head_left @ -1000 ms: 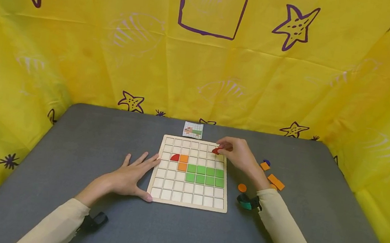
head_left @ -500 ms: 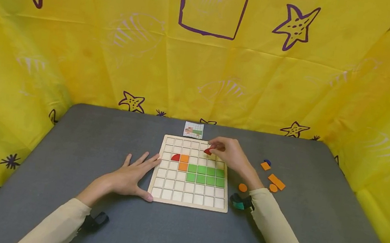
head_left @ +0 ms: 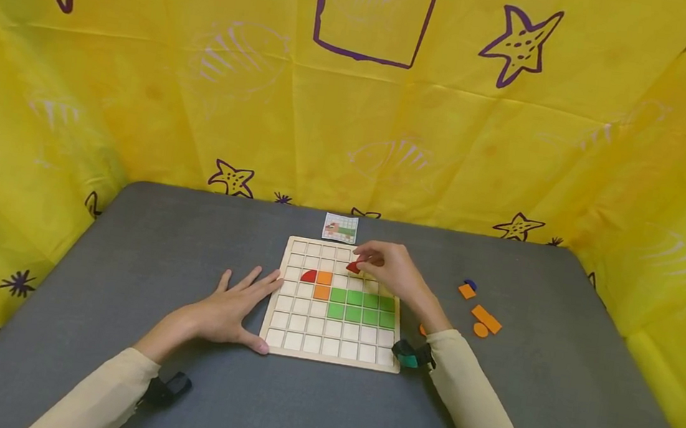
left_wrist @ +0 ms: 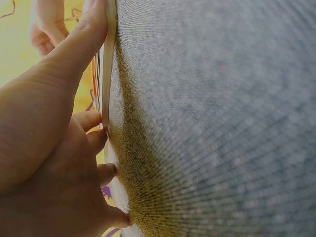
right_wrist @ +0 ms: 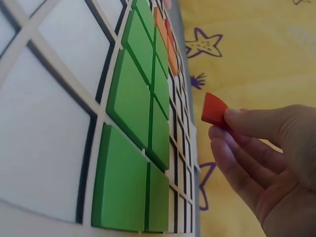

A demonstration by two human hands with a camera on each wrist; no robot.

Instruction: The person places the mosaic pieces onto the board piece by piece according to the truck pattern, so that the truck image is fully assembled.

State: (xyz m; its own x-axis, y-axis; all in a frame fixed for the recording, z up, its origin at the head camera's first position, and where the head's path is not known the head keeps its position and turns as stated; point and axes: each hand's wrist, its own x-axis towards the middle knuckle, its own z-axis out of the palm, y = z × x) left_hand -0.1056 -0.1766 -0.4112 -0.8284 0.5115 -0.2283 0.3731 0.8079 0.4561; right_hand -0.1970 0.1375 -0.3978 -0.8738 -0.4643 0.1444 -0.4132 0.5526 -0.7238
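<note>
A wooden grid board (head_left: 333, 362) lies on the grey table. My left hand (head_left: 224, 314) rests with spread fingers at the board's left edge, thumb by its lower corner; the left wrist view shows its fingertips at the board's side. Between thumb and fingers my right hand (head_left: 391, 267) pinches a red quarter-circle tile (right_wrist: 214, 109), held above the upper right part of the board. Set in the grid are a red quarter-circle piece (head_left: 309, 276), two orange square tiles (head_left: 323, 285) and a block of green square tiles (head_left: 362, 307) in two rows.
Behind the board lies a small picture card (head_left: 340, 228) with a coloured grid pattern. Loose to the right are an orange rectangle (head_left: 487, 319), an orange disc (head_left: 480, 330), an orange square (head_left: 467, 290) and a dark blue piece (head_left: 470, 284). Yellow cloth (head_left: 356, 114) surrounds the table.
My right hand has moved left over the board with the red quarter-circle tile pinched in it. The left hand has stayed in place.
</note>
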